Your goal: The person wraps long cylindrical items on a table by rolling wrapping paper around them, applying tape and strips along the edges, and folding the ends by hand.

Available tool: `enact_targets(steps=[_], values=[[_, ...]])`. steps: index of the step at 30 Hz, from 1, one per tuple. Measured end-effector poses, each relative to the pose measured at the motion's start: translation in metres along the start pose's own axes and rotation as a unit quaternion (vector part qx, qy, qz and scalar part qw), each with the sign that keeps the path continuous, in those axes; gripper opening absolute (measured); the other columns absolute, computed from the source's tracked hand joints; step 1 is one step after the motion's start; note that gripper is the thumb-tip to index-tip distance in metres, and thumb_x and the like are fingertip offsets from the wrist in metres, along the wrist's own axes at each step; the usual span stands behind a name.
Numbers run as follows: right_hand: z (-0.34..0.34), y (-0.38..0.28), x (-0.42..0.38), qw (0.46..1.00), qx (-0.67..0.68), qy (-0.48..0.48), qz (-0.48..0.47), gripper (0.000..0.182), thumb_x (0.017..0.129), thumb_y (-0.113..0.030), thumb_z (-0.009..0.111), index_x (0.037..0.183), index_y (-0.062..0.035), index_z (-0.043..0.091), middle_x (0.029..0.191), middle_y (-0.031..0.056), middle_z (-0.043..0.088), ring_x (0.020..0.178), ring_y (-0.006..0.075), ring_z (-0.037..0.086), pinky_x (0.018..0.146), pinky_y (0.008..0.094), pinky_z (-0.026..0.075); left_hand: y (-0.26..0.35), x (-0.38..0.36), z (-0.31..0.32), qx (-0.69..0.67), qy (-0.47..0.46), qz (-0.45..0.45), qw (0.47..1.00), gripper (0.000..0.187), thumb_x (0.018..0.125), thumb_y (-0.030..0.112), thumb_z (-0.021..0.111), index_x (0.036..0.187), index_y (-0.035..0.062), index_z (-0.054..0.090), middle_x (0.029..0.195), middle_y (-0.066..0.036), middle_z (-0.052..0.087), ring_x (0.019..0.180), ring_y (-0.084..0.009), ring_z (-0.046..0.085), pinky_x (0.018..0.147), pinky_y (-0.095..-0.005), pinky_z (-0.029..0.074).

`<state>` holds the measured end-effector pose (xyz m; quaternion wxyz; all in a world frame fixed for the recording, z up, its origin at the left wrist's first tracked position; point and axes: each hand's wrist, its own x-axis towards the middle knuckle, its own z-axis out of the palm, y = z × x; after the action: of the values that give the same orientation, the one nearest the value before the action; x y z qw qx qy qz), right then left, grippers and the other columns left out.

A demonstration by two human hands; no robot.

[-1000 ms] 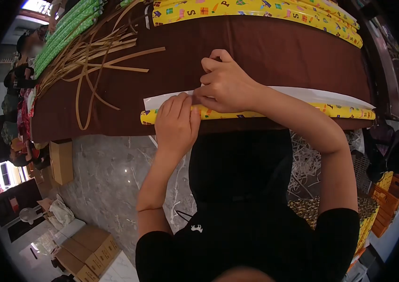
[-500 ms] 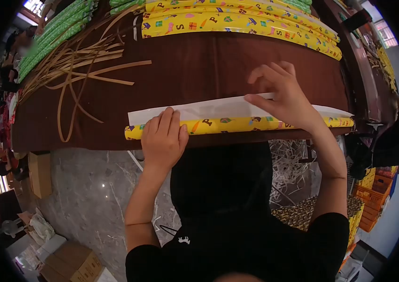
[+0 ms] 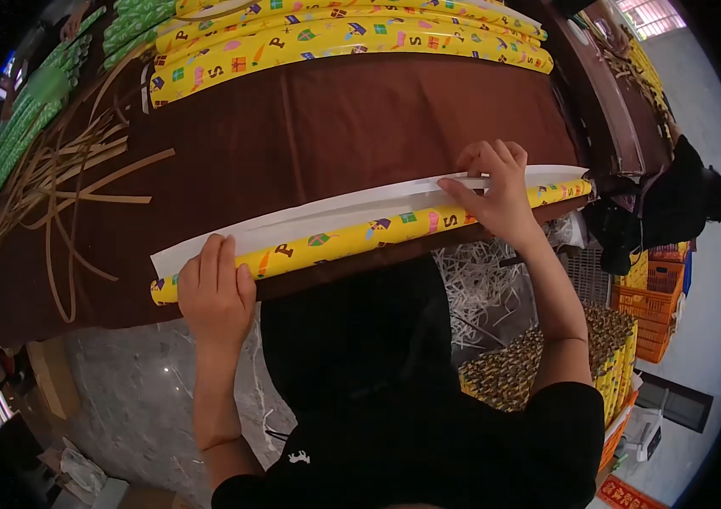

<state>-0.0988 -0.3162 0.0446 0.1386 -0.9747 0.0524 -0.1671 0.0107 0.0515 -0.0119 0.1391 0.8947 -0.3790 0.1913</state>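
Note:
A yellow patterned paper roll [image 3: 352,239] lies along the near edge of the brown-covered table [image 3: 360,110], its white underside [image 3: 292,212] showing as a loose flap on the far side. My left hand [image 3: 216,293] rests over the roll's left end, fingers together and pressing on the paper. Toward the right end, my right hand [image 3: 496,191] has thumb and fingertips pinched at the white flap's edge, with a narrow pale strip between them.
Finished-looking yellow rolls [image 3: 343,42] lie along the table's far side, green rolls [image 3: 25,127] at the far left. Tan strips [image 3: 80,182] spread at left. A person in black [image 3: 674,208] is at right, near orange crates [image 3: 653,310]. Shredded paper [image 3: 479,293] lies below the table.
The view has turned, so the table and roll appear slanted. My right hand has come down onto the flap and closed its fingertips there. My left hand stays at the roll's left end.

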Motion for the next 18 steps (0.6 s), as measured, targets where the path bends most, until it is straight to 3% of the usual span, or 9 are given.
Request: enact_targets(steps=[8, 10, 18], values=[[0.006, -0.009, 0.004, 0.996, -0.061, 0.035, -0.046, 0.032, 0.071, -0.024, 0.083, 0.09, -0.0127, 0.06, 0.07, -0.0007, 0.059, 0.08, 0.0226, 0.054, 0.092, 0.0431, 0.034, 0.0, -0.001, -0.002, -0.021, -0.024, -0.006, 0.999, 0.034, 0.091, 0.016, 0.053, 0.119, 0.0003, 0.063, 0.122, -0.012, 0.062, 0.089, -0.0292, 0.057, 0.081, -0.0406, 0.047], [0.008, -0.009, 0.004, 0.996, -0.066, 0.042, -0.049, 0.032, 0.071, -0.025, 0.082, 0.09, -0.0127, 0.059, 0.067, -0.0023, 0.061, 0.079, 0.0217, 0.054, 0.092, 0.0431, 0.034, -0.001, -0.001, -0.001, -0.021, -0.027, -0.007, 0.999, 0.031, 0.096, 0.012, 0.048, 0.12, -0.0012, 0.062, 0.124, -0.015, 0.061, 0.09, -0.0325, 0.057, 0.082, -0.0421, 0.046], [0.011, -0.014, 0.008, 0.993, -0.091, 0.045, -0.056, 0.034, 0.07, -0.023, 0.084, 0.089, -0.0122, 0.058, 0.069, -0.0021, 0.06, 0.079, 0.0217, 0.055, 0.09, 0.0405, 0.035, -0.002, -0.005, 0.001, -0.012, -0.037, -0.016, 0.999, 0.035, 0.092, 0.016, 0.052, 0.121, -0.0005, 0.062, 0.124, -0.014, 0.06, 0.092, -0.0307, 0.057, 0.084, -0.042, 0.047]])
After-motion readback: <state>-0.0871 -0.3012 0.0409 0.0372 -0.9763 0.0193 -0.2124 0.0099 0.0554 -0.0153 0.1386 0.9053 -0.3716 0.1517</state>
